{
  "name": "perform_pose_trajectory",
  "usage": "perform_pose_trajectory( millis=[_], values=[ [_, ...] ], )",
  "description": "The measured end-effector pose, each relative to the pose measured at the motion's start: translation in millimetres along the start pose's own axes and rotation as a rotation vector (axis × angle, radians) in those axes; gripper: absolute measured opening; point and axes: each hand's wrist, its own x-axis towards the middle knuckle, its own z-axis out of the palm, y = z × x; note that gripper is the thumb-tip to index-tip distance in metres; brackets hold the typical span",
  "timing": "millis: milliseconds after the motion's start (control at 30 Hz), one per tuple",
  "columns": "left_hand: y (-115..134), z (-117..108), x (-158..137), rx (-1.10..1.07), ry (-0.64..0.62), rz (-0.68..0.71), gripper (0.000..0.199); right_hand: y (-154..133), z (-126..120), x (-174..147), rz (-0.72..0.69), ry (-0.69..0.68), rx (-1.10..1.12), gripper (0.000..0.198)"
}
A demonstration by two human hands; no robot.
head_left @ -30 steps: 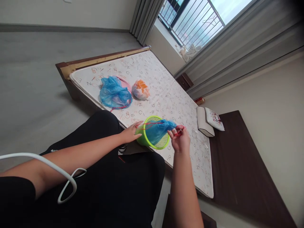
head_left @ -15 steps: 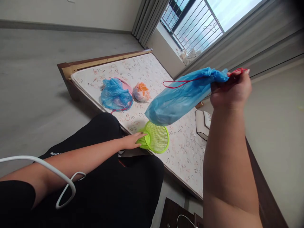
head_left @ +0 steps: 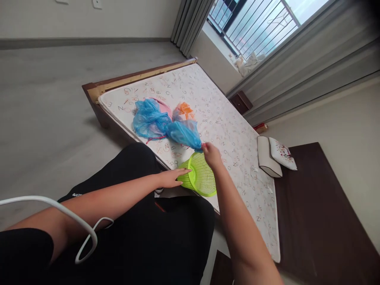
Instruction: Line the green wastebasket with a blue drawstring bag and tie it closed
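Observation:
A light-green mesh wastebasket (head_left: 204, 180) is tilted at the bed's near edge. My left hand (head_left: 172, 178) grips its left side, with the fingers laid across the green plastic and the thumb below. Just above and right of the basket, my right hand (head_left: 211, 153) is closed on the gathered neck of a translucent blue drawstring trash bag (head_left: 185, 133). The bag stretches left from my fist, its body low over the mattress. It overlaps a second blue bag (head_left: 150, 118) and partly covers an orange-and-white bundle (head_left: 184, 111). The bag's contents cannot be made out.
The letter-patterned mattress (head_left: 246, 158) lies in a dark wooden bed frame (head_left: 95, 103). A beige cushion (head_left: 265, 154) and a white pillow (head_left: 282, 153) are by the headboard (head_left: 317, 206). A white cable (head_left: 68, 211) hangs across my left arm. A pink item (head_left: 162, 106) lies behind the second bag.
My right hand has come down and left from high on the right, bringing the blue trash bag to the mattress beside the other bags. My left hand stays on the basket.

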Motion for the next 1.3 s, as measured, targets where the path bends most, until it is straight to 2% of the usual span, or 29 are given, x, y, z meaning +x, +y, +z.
perform_pose_trajectory(
  millis=[67,167,233,333,400,467,533,633,767,867,1000,1100,1167,1200,1233,1300],
  values=[
    [-0.1,-0.4,0.0,-0.008,-0.003,0.001,0.083,19.4,23.2,-32.1,-0.100,-0.010,0.006,0.031],
    [-0.5,-0.7,0.6,-0.038,0.006,0.017,0.084,50.5,39.6,-83.3,-0.165,0.122,-0.001,0.043],
    [-0.9,-0.8,2.0,-0.065,0.009,0.014,0.084,71.6,43.4,-120.3,-0.104,0.228,-0.030,0.046],
    [-0.7,-1.2,5.6,-0.098,-0.009,-0.026,0.085,103.3,50.5,-177.9,0.059,0.433,-0.039,0.045],
    [-0.2,-1.2,8.8,-0.118,-0.023,-0.054,0.086,122.7,60.7,-213.6,0.185,0.566,-0.006,0.052],
    [-0.8,-0.5,12.3,-0.144,-0.030,-0.074,0.088,138.8,75.0,-242.8,0.299,0.602,0.060,0.060],
    [-4.1,1.1,16.2,-0.182,-0.031,-0.088,0.089,150.7,89.7,-261.5,0.395,0.570,0.160,0.066],
    [-14.5,4.3,22.8,-0.246,-0.024,-0.104,0.090,163.0,104.9,-267.5,0.478,0.535,0.313,0.070],
    [-27.8,6.7,32.4,-0.327,0.025,-0.127,0.094,173.7,109.7,-252.5,0.459,0.454,0.427,0.070],
    [-27.4,7.2,36.1,-0.338,0.055,-0.142,0.097,176.0,108.3,-244.5,0.440,0.381,0.473,0.070],
    [-22.0,-2.2,35.8,-0.240,0.053,-0.122,0.100,175.4,106.7,-245.6,0.466,0.367,0.513,0.071],
    [-31.0,-30.5,39.6,-0.093,0.189,-0.122,0.099,176.6,106.3,-248.7,0.513,0.370,0.539,0.071],
    [-45.9,-60.5,45.0,0.049,0.359,-0.187,0.086,177.7,106.0,-249.7,0.537,0.364,0.554,0.068],
    [-55.2,-77.5,47.9,0.158,0.391,-0.244,0.075,178.2,105.8,-249.9,0.545,0.364,0.563,0.067],
    [-64.9,-94.8,50.4,0.294,0.392,-0.303,0.064,178.5,105.5,-249.9,0.552,0.365,0.571,0.066],
    [-82.8,-127.7,53.3,0.520,0.277,-0.447,0.056,178.7,104.9,-249.2,0.563,0.370,0.585,0.063]
  ],
)
